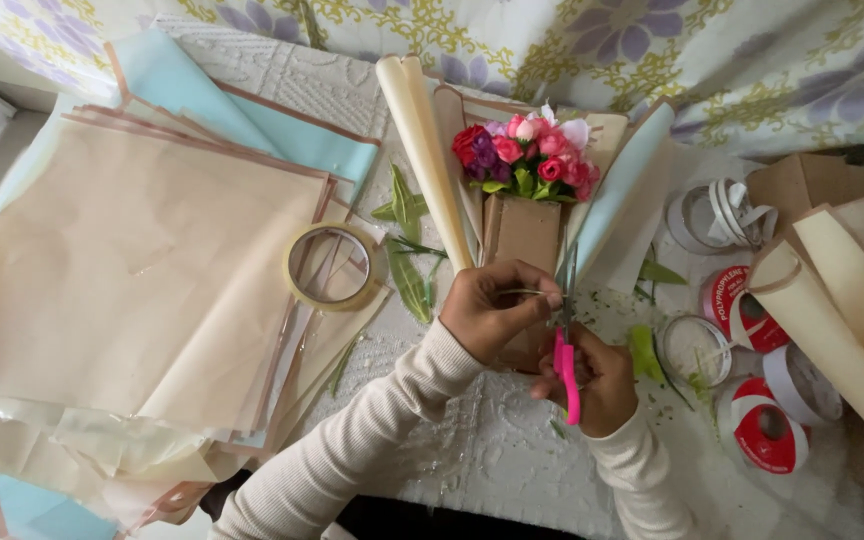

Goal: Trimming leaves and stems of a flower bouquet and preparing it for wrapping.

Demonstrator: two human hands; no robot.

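Just below the middle of the frame, the left hand (492,310) pinches a thin green stem (524,292) between thumb and fingertips, the fingers clenched on it. The stem's long axis runs nearly level across the picture, from the left hand's fingers toward the right, where it reaches the blades of the pink-handled scissors (564,350). The right hand (597,380), lower and slightly right of centre, is closed through the scissors' handles, with the blades pointing up the frame, so they stand roughly crosswise to the stem. Whether the blades are parted or shut on the stem cannot be told; they are too thin here.

Directly above both hands lies a small bouquet (527,160) of red, pink and purple flowers in a brown paper wrap (520,232), heads toward the top of the frame. Left of the hands sits a roll of clear tape (330,266) on a stack of tan paper sheets (132,280). Red and white ribbon spools (767,430) lie well apart at the lower right.
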